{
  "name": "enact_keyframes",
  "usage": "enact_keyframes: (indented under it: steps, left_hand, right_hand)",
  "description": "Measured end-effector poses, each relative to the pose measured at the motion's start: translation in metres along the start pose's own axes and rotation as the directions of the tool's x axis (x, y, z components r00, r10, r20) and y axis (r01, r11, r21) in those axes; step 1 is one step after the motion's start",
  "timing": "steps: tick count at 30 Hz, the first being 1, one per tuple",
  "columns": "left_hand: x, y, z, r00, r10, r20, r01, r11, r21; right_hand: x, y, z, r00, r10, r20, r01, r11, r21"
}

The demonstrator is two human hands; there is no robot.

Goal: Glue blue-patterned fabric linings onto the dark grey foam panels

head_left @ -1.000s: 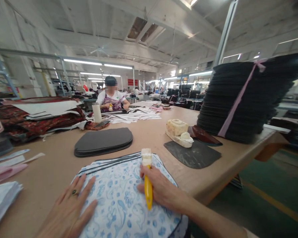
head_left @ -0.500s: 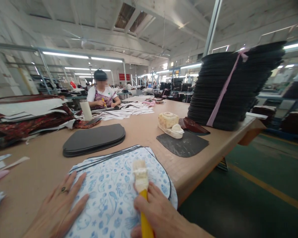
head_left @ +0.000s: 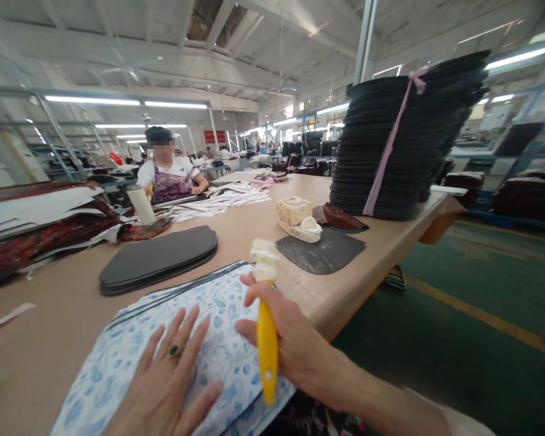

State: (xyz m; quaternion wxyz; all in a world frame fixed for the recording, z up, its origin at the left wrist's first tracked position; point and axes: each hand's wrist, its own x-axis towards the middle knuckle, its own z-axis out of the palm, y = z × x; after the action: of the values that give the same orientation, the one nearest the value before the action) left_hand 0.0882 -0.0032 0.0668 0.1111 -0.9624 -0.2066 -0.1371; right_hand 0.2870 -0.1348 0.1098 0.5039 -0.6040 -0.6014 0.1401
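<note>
A stack of blue-and-white floral fabric pieces (head_left: 131,351) lies at the near edge of the brown table (head_left: 63,309). My left hand (head_left: 168,387), with a ring on one finger, rests flat and spread on the top piece. My right hand (head_left: 290,345) grips a yellow-handled brush (head_left: 266,321) whose white, glue-caked bristles point up and away near the stack's far right corner.
A dark grey stack of shaped boards (head_left: 157,257) lies beyond the fabric. A glue-crusted block and dish (head_left: 297,219) sit on a dark mat (head_left: 320,249). A tall tied stack of black pieces (head_left: 404,139) stands at the right. Red patterned fabric (head_left: 40,236) is piled left. A co-worker (head_left: 168,172) sits far back.
My view has swung rightward. The brush went from the stack's far edge back toward me, then forward again to the right corner. My left hand has shifted right, further onto the fabric.
</note>
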Motion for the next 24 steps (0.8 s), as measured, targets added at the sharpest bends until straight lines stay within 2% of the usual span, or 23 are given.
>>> enact_keyframes:
  steps: [2,4,5,7,10,14,18,21,24]
  left_hand:
    - [0.001,0.004,0.010,0.996,0.046,0.079,-0.048,0.999,0.015]
    - [-0.002,0.001,0.019,0.994,0.077,0.073,-0.080,0.996,0.044]
    - [-0.004,-0.001,0.023,0.995,0.084,0.046,-0.087,0.995,0.057]
    - [-0.007,-0.004,0.028,0.995,0.095,0.011,-0.096,0.993,0.063]
    - [-0.011,-0.006,0.030,0.996,0.087,0.006,-0.087,0.995,0.052]
    - [-0.012,-0.009,0.026,0.996,0.085,0.022,-0.086,0.996,0.035]
    - [-0.005,0.001,0.006,1.000,0.006,0.008,-0.005,0.993,-0.117]
    - [0.014,0.028,-0.017,0.995,-0.084,0.047,0.094,0.959,-0.268]
    - [0.047,0.066,-0.033,0.981,-0.053,0.187,0.127,0.903,-0.410]
  right_hand:
    - [0.013,-0.001,0.018,0.989,-0.128,0.077,0.131,0.991,-0.039]
    - [0.020,0.009,0.029,0.972,-0.185,0.148,0.207,0.967,-0.148]
    - [0.021,0.017,0.031,0.972,-0.177,0.156,0.207,0.956,-0.209]
    - [0.021,0.035,0.031,0.989,-0.120,0.089,0.140,0.949,-0.281]
    - [0.021,0.059,0.024,0.998,-0.031,-0.052,0.016,0.966,-0.258]
    - [0.023,0.075,0.006,0.985,0.019,-0.171,-0.048,0.985,-0.163]
    - [0.015,0.075,-0.028,0.916,0.055,-0.398,-0.087,0.994,-0.063]
    - [0.000,0.063,-0.055,0.869,0.056,-0.492,-0.039,0.998,0.045]
    - [-0.016,0.049,-0.069,0.872,0.119,-0.475,-0.072,0.991,0.117]
